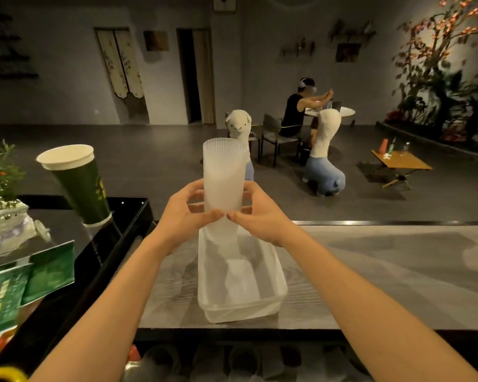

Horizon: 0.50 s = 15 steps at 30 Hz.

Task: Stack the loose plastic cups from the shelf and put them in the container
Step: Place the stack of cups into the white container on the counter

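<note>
Head view: your left hand point(182, 213) and right hand point(260, 216) both gripped the stack of cups point(223, 175) low on its body. Fingers curled round the back, thumb tips almost meeting at the front. Stack stood upright: long axis vertical, rims up, narrow base down. Base sat at the far end of the container point(280, 282); couldn't tell whether it touched the bottom.

Container was clear and rectangular, long axis running away from you, resting on the grey counter point(370, 271) near its front edge. Close on the left stood a raised black ledge point(133, 216), carrying a green paper cup point(80, 186) that leaned left in frame, and a potted plant point(0, 175). Counter ran wide to your right; its far edge lay just behind your hands. Below the front edge was a shelf point(232, 357), contents too blurred to read.

Room beyond was dim, with a dark floor. It held two alpaca figures point(324, 161), a seated person point(295, 111) at a round table and a low wooden table point(400, 161) on the right.
</note>
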### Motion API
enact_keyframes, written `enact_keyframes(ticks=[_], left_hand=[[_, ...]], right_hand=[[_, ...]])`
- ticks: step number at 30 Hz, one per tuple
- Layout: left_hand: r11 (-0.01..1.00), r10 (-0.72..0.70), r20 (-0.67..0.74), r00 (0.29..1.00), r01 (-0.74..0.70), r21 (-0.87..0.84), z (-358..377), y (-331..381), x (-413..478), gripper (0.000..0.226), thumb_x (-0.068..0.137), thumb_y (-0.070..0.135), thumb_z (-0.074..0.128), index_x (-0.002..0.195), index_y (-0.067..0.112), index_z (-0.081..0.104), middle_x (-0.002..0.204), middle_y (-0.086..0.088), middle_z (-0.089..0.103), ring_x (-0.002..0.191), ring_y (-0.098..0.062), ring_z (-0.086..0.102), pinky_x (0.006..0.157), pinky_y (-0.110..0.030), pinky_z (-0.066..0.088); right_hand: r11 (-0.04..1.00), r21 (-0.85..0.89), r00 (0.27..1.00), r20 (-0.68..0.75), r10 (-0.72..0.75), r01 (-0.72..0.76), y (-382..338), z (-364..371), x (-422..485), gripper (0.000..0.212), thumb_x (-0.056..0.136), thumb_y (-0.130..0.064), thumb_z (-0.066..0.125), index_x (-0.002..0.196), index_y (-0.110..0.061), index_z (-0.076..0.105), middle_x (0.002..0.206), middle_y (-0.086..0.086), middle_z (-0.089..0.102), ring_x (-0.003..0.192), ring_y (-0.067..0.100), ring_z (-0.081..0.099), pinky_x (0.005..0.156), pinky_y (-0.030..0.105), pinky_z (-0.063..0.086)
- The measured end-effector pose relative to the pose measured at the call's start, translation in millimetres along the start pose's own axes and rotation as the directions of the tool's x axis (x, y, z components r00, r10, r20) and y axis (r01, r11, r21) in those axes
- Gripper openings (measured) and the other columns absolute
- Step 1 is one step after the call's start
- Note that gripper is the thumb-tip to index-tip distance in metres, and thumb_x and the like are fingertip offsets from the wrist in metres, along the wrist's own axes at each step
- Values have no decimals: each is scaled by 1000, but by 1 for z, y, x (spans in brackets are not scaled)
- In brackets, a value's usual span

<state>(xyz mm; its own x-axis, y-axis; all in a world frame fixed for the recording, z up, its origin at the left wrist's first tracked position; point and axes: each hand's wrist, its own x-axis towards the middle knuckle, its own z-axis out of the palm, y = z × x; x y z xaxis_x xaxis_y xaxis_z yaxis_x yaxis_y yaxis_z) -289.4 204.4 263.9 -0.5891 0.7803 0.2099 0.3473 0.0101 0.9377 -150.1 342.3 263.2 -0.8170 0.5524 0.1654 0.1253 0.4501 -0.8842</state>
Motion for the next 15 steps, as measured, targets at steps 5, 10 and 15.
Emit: enact_keyframes(ticks=[5, 10, 15], left_hand=[[997, -37, -8, 999, 37, 67, -1, -32, 4, 70, 80, 20, 87, 141, 34, 55, 126, 14, 67, 115, -10, 66, 89, -34, 57], [989, -33, -50, 998, 40, 142, 2, -45, 3, 67, 80, 25, 86, 139, 28, 55, 126, 12, 65, 118, -7, 60, 90, -26, 50], [979, -82, -74, 994, 95, 179, -1, -37, -7, 73, 79, 22, 87, 143, 22, 50, 128, 10, 62, 116, -4, 57, 104, -38, 48]], right_hand=[[998, -21, 998, 25, 61, -61, 22, 20, 8, 66, 90, -20, 75, 145, -25, 39, 135, -7, 58, 117, 15, 63, 98, 37, 56], [994, -25, 994, 19, 106, -105, 30, 26, 6, 67, 92, -18, 74, 149, -23, 39, 139, -3, 56, 123, 17, 61, 103, 37, 54], [968, -210, 990, -25, 135, -138, 17, 24, 1, 90, 87, -26, 79, 159, -17, 25, 147, 4, 53, 129, 23, 57, 102, 37, 52]])
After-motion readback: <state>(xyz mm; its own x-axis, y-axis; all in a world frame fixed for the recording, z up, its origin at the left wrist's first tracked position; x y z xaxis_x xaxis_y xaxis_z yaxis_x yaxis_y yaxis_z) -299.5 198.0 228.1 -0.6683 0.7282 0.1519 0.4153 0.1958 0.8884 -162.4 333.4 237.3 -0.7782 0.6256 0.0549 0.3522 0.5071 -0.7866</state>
